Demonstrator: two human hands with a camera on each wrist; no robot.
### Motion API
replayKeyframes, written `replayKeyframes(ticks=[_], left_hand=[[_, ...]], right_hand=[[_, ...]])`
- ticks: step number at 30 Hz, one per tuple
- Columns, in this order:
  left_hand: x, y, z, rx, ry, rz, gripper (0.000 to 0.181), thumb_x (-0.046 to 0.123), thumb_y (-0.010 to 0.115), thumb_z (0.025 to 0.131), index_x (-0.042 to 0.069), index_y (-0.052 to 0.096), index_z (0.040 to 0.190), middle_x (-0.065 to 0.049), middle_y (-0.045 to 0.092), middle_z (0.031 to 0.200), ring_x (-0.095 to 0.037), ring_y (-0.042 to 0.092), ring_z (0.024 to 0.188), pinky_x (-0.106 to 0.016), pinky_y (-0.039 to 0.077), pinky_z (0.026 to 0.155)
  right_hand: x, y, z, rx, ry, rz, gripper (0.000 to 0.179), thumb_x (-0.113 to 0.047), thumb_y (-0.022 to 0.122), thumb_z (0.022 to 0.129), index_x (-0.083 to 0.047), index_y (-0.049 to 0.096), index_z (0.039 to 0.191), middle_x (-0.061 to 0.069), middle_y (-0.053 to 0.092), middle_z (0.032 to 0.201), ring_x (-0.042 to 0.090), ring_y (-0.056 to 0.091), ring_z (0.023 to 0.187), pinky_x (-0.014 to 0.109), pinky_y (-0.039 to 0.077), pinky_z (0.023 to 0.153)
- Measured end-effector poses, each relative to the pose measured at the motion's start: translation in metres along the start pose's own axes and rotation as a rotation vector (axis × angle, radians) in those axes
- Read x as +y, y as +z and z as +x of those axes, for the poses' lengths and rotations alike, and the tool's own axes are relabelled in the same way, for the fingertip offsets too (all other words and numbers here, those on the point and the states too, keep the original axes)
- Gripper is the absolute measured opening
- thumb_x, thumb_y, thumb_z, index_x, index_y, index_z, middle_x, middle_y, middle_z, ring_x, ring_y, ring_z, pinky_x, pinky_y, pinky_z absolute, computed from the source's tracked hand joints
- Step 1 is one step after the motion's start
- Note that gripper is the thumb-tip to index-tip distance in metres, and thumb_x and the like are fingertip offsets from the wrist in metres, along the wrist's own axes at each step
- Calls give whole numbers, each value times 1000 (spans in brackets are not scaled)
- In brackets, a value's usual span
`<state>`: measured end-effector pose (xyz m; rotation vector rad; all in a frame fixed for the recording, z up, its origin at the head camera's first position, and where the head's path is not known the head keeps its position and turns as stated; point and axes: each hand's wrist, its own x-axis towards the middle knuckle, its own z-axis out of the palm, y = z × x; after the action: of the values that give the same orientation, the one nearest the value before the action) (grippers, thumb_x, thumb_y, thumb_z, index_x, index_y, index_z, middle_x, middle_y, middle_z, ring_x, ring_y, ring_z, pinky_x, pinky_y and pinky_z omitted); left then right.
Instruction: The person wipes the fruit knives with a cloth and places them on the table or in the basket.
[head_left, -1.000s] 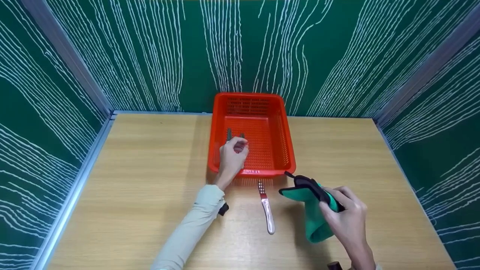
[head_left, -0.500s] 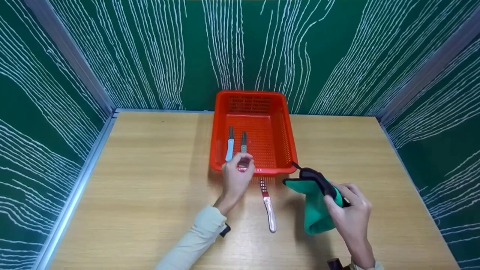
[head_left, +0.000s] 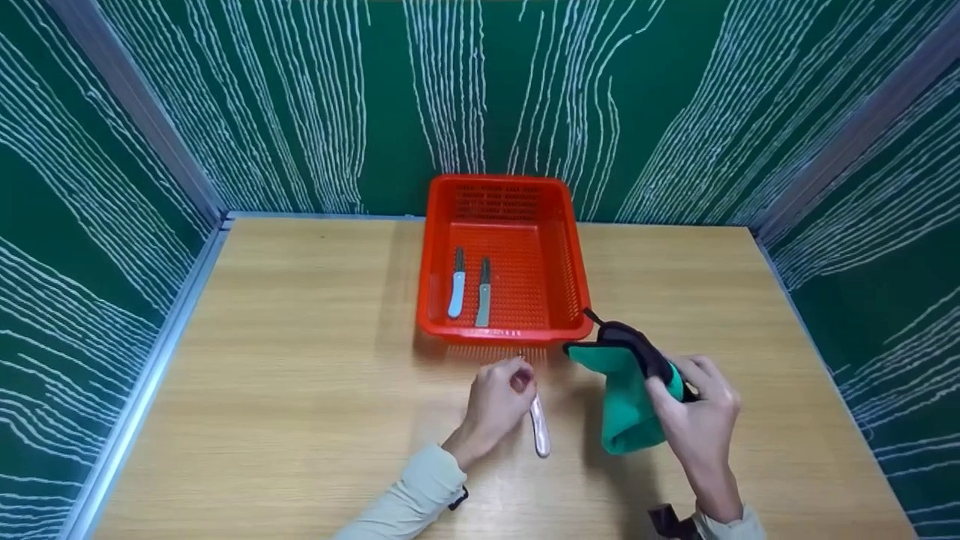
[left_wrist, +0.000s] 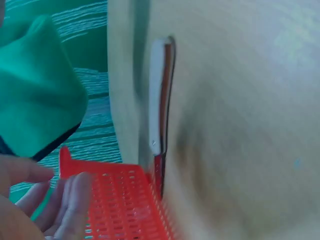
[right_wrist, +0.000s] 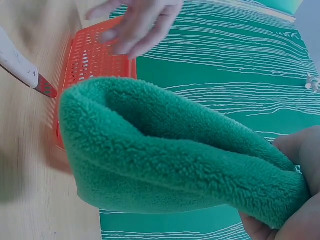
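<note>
My left hand (head_left: 501, 397), fingers loosely bent and holding nothing, hovers over a knife (head_left: 540, 431) on the table. The left wrist view shows the knife's pale handle (left_wrist: 157, 95), with the fingers (left_wrist: 75, 200) apart from it. My right hand (head_left: 697, 427) grips a folded green fleece cloth (head_left: 630, 409) with black edging by its upper part. The cloth (right_wrist: 165, 160) fills the middle of the right wrist view. A light-blue-handled knife (head_left: 457, 292) and a grey-green-handled knife (head_left: 484, 300) lie side by side in the red basket (head_left: 562, 322).
The basket stands at the back middle of the wooden table (head_left: 300, 360), close to the green back wall (head_left: 645, 112) with white wavy lines. Similar walls rise left and right. The cloth's loop end overlaps the basket's front right corner in the head view.
My left hand has come back out of the basket, toward me and right, to above the table knife. Both basket knives are now uncovered. My right hand keeps the cloth in nearly the same place.
</note>
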<state>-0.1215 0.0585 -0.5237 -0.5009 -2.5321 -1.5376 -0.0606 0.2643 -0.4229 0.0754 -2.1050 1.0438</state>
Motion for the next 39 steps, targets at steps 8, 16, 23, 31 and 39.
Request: replayKeyframes(ticks=[8,16,23,31,39], left_hand=[[-8,27,-13,-285,-159,264,17,18,75,81,8,64,89,7,51,68,-7,50,59,-20,43,50],[-9,52,-13,-307,-116,585,40,40,77,77,9,61,96,4,48,67,-13,50,61,-25,37,50],[-13,44,-13,-226,17,715,24,16,75,74,8,62,92,-2,57,70,-21,59,63,-32,41,44],[-23,25,-10,-257,-45,633,8,4,72,74,5,66,79,-2,51,66,-18,52,60,-31,46,51],[-27,12,-5,-298,-118,431,13,7,73,78,3,71,90,-1,59,78,-11,54,69,-24,49,63]], right_hand=[[0,0,0,3,13,5,17,16,65,70,8,71,84,17,61,76,4,52,70,9,41,63],[0,1,-4,12,11,21,17,16,65,69,8,71,84,16,61,75,5,50,69,10,39,61],[6,-2,-5,0,49,27,17,16,65,70,8,71,83,17,60,76,4,52,70,10,40,61],[8,-3,-6,1,68,16,16,14,66,71,9,71,86,18,61,78,5,51,71,11,40,64],[12,-2,-8,2,83,24,16,14,66,72,9,71,86,18,61,78,5,51,72,12,41,65]])
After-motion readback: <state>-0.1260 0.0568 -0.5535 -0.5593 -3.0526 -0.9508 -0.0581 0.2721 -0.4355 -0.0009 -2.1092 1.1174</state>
